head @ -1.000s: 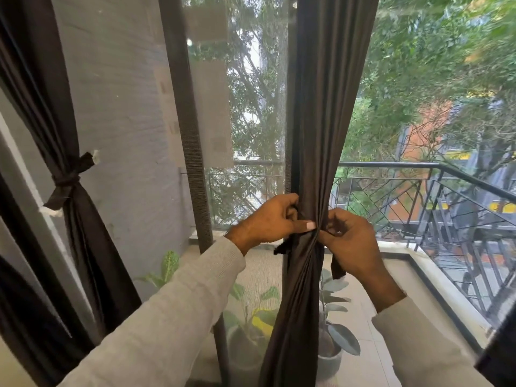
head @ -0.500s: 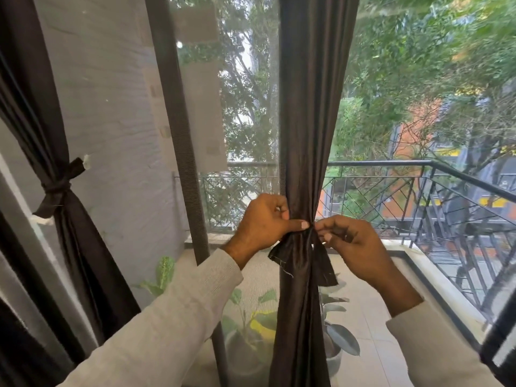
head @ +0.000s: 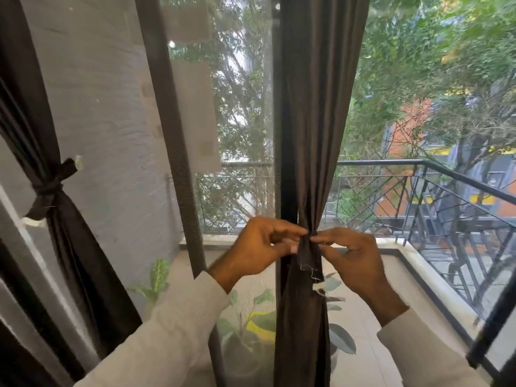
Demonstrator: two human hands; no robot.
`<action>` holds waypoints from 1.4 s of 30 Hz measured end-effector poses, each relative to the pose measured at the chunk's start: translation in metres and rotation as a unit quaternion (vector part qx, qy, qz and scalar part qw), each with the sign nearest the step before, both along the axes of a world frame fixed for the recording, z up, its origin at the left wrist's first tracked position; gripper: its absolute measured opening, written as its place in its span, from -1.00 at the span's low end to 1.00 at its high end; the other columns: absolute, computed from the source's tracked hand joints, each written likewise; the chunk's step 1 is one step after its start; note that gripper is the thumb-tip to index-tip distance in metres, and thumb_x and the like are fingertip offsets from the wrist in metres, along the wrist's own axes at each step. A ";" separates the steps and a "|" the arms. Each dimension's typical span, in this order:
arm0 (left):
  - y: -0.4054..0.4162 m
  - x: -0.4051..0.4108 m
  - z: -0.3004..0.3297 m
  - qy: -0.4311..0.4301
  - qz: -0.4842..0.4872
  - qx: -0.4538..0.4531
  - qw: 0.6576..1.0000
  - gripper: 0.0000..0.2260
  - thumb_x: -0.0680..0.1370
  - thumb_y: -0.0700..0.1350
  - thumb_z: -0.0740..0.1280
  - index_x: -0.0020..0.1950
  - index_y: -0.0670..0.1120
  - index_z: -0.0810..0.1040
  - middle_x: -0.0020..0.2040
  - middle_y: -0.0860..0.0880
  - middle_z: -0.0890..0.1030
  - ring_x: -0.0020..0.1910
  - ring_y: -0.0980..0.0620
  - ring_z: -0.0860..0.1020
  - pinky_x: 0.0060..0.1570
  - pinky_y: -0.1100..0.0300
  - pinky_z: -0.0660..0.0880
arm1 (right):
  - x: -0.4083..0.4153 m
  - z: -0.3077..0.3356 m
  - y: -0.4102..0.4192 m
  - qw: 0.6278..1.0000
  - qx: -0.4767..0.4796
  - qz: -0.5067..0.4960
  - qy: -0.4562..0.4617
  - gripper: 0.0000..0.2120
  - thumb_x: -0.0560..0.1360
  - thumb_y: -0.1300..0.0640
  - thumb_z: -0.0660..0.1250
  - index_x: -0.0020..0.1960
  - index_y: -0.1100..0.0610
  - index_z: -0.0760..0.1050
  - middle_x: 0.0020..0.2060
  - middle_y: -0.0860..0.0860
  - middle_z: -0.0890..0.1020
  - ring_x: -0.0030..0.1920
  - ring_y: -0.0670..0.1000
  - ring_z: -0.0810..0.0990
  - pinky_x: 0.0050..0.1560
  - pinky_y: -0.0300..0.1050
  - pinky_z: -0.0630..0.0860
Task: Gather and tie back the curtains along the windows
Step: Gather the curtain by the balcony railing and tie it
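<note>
While the curtain (head: pixel 312 135) hangs straight down in front of the window frame (head: pixel 287 191), both hands meet at its squeezed middle. The left hand (head: pixel 262 247) pinches the tie (head: pixel 308 255) from one side, and the right hand (head: pixel 354 258) pinches it from the other. A short end of the tie hangs down, with loose threads. The knot is hidden behind the fingertips. The curtain's top and bottom are cut off. Far left, another curtain (head: pixel 64 219) is already tied.

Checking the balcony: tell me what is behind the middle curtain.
Behind the middle curtain runs a dark window frame; beyond are a balcony railing, potted plants and trees. The curtain hides what lies directly behind it.
</note>
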State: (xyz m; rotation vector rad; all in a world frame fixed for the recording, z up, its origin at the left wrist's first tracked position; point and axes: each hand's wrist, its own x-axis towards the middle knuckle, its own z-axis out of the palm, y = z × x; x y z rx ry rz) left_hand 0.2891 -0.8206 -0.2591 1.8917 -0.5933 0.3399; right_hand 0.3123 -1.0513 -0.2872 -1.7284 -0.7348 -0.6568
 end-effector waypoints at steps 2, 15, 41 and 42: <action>0.000 0.000 -0.008 -0.095 0.032 0.044 0.994 -0.70 0.50 -0.37 0.56 0.20 -0.14 0.77 0.01 0.00 0.79 -0.02 0.07 0.76 0.08 0.20 0.64 | -0.001 -0.003 0.004 1.000 0.015 0.012 0.022 -0.69 0.43 0.44 0.55 -0.03 0.04 0.78 -0.13 -0.12 0.78 -0.09 -0.05 0.76 0.01 -0.19 0.66; -0.019 0.001 0.003 -0.191 0.070 -0.009 0.979 -0.98 0.63 -0.28 0.46 0.03 -0.23 0.65 -0.22 0.10 0.65 -0.28 0.21 0.60 -0.22 0.26 0.53 | -0.011 -0.013 0.022 0.998 0.057 -0.013 -0.004 -0.78 0.47 0.19 0.37 0.06 0.12 0.73 0.03 0.09 0.65 0.08 -0.06 0.65 0.03 -0.21 0.62; -0.018 -0.011 0.037 -0.256 0.129 0.221 0.932 -0.67 0.49 -0.09 0.50 0.22 0.01 0.53 -0.06 0.04 0.61 -0.15 0.10 0.54 -0.10 0.05 0.61 | -0.003 0.041 0.011 0.998 -0.013 -0.064 -0.008 -0.79 0.54 0.19 0.53 -0.26 0.14 0.63 -0.31 -0.01 0.62 -0.29 -0.07 0.55 -0.21 -0.28 0.44; -0.018 -0.013 0.036 -0.261 0.139 0.221 0.929 -0.63 0.48 -0.09 0.49 0.24 0.02 0.48 0.00 0.01 0.61 -0.10 0.03 0.59 -0.08 -0.02 0.63 | -0.001 0.041 0.014 0.998 -0.005 -0.060 0.023 -0.74 0.53 0.19 0.54 -0.30 0.11 0.60 -0.37 -0.04 0.59 -0.35 -0.09 0.51 -0.26 -0.29 0.41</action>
